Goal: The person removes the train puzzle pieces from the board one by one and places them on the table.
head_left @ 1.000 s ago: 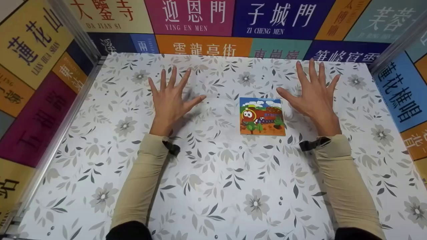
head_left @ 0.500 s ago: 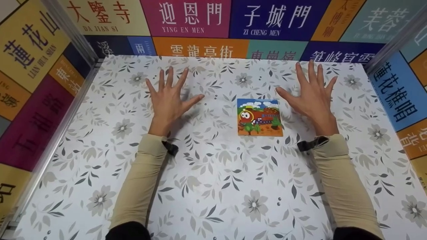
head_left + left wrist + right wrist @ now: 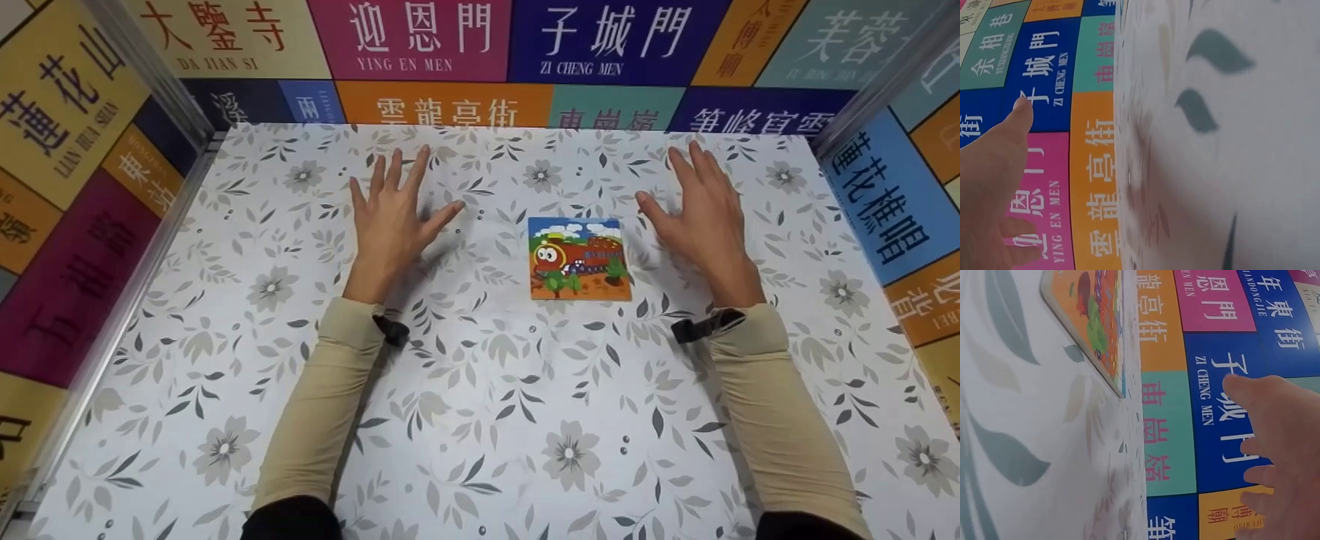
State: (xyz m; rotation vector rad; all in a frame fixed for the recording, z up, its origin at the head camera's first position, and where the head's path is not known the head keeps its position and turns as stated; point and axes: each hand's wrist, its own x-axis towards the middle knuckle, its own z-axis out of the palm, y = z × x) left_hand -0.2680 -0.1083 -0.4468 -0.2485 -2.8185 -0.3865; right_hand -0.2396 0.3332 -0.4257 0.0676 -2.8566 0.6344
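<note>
A small square picture board [image 3: 579, 259] with a red cartoon train on it lies flat on the flower-patterned table, right of centre. Its thin edge shows in the right wrist view, where the board [image 3: 1092, 318] is cut off at the top. To its right is my right hand [image 3: 707, 225], nearest to it, thumb pointing toward the board with a gap between. My left hand [image 3: 391, 229] is further off on the board's left, fingers spread and holding nothing. Neither hand touches the board. In the left wrist view only part of the left hand [image 3: 991, 174] shows.
The white table [image 3: 457, 420] is printed with grey leaves and flowers. Behind it stands a wall [image 3: 442, 101] of coloured panels with Chinese lettering. Similar panels [image 3: 82, 255] close off the left side and the right side [image 3: 885, 210].
My left hand has shifted slightly to the right. The fingers of my right hand have drawn closer together and its thumb has moved a little away from the board. The board still lies on the table.
</note>
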